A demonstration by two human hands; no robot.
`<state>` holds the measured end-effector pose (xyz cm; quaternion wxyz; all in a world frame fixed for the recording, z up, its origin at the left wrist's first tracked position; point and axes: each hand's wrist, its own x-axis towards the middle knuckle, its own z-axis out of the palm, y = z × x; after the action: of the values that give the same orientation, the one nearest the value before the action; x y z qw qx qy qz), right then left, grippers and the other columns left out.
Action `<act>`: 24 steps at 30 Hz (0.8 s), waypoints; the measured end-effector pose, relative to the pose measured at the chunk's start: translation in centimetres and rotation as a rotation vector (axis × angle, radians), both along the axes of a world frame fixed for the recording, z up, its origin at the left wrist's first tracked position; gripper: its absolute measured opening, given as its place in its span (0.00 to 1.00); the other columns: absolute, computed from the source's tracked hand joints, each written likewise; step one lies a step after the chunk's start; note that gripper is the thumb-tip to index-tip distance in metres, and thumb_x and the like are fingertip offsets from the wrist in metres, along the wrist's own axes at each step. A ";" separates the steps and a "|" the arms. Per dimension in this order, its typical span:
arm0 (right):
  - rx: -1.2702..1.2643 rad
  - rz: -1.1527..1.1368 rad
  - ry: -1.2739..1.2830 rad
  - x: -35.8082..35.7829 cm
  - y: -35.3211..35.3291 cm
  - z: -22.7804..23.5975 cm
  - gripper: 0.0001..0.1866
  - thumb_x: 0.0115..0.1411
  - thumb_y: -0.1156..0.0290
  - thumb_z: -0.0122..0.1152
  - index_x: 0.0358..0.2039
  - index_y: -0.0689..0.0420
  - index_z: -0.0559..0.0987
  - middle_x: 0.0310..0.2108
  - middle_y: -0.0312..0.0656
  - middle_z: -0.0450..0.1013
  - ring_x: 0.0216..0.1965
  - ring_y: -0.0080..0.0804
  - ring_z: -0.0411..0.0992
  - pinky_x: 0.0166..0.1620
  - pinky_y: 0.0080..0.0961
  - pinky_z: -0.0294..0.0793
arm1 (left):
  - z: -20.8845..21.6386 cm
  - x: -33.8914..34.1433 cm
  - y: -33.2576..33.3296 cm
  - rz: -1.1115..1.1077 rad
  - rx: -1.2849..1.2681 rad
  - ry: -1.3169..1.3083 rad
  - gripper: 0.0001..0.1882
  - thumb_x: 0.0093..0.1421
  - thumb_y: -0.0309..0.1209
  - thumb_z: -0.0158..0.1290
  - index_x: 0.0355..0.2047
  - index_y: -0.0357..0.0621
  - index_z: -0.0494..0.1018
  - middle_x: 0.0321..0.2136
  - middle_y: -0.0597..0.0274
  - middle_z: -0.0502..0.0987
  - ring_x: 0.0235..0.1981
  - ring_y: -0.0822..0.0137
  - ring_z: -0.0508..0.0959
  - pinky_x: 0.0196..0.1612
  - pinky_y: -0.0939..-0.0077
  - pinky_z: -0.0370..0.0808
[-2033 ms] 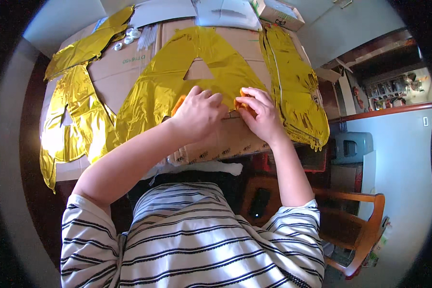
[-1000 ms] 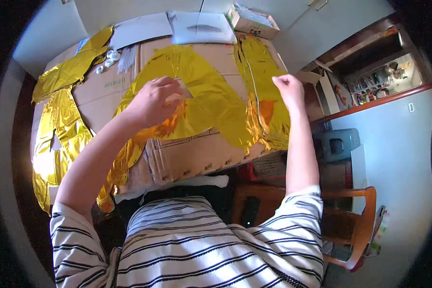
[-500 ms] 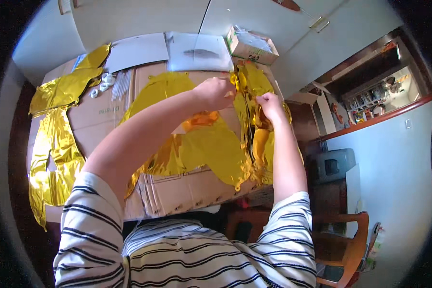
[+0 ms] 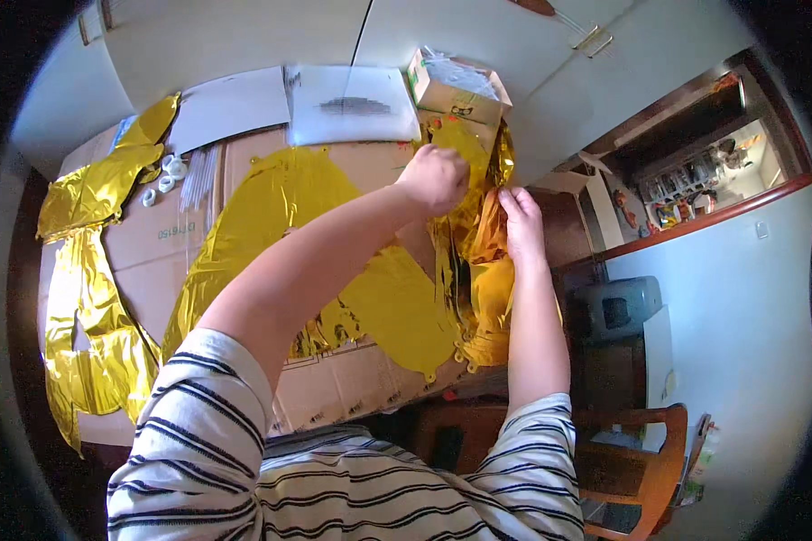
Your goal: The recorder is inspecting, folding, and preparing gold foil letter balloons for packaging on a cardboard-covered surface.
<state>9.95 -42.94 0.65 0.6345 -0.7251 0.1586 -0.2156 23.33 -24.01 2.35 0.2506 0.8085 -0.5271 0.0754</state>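
Note:
Shiny gold sheets, which look like flat, uninflated foil balloons, cover much of the cardboard-topped table. At its right end, my right hand point(image 4: 521, 221) pinches the edge of a crumpled gold foil balloon point(image 4: 493, 302), thumb and fingers pressed together. My left hand point(image 4: 438, 178), slightly blurred, is closed in a fist over the upper part of the same foil; its fingertips are hidden. Under my left forearm lies another large gold foil sheet point(image 4: 397, 311), spread flat. A further gold foil balloon point(image 4: 86, 298), with leg-like parts, lies along the left edge.
White ribbon rolls point(image 4: 166, 184) and thin clear sticks point(image 4: 200, 178) lie at the back left. A white sheet point(image 4: 230, 110), a clear plastic packet point(image 4: 352, 104) and an open box of clear sticks point(image 4: 460, 90) line the back. A wooden chair point(image 4: 636, 469) stands at the right.
The crumpled foil has shifted and folded at the right, showing more of its orange-gold side. My left hand has moved right, my right hand slightly nearer. The view has turned a little.

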 end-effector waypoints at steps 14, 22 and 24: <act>0.081 -0.056 -0.007 0.3 -0.7 -0.8 0.11 0.67 0.69 0.58 0.44 0.63 0.79 0.42 0.38 0.77 0.43 0.25 0.72 0.51 0.25 0.69 | 0.8 -0.6 0.4 0.359 -0.094 -0.389 0.17 0.58 0.29 0.50 0.49 0.51 0.69 0.45 0.60 0.72 0.50 0.60 0.72 0.52 0.59 0.65; 0.207 0.064 -0.072 -0.5 -0.9 -0.2 0.17 0.68 0.69 0.55 0.55 0.62 0.75 0.52 0.40 0.75 0.53 0.30 0.71 0.60 0.28 0.64 | 1.3 -0.7 -2.1 -0.031 0.310 -0.326 0.38 0.62 0.61 0.49 0.64 0.49 0.66 0.66 0.52 0.63 0.72 0.52 0.53 0.73 0.52 0.47; 0.279 -0.019 -0.065 -0.3 -0.4 0.9 0.21 0.69 0.66 0.52 0.59 0.63 0.73 0.56 0.42 0.73 0.56 0.33 0.71 0.63 0.30 0.63 | 1.8 0.4 -1.8 0.050 0.554 -0.150 0.45 0.60 0.68 0.45 0.68 0.52 0.60 0.70 0.52 0.56 0.73 0.50 0.49 0.74 0.52 0.45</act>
<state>9.65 -43.33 1.54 0.7320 -0.6209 0.1733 -0.2206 23.76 -25.78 4.11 -0.0215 0.8510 -0.5246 -0.0057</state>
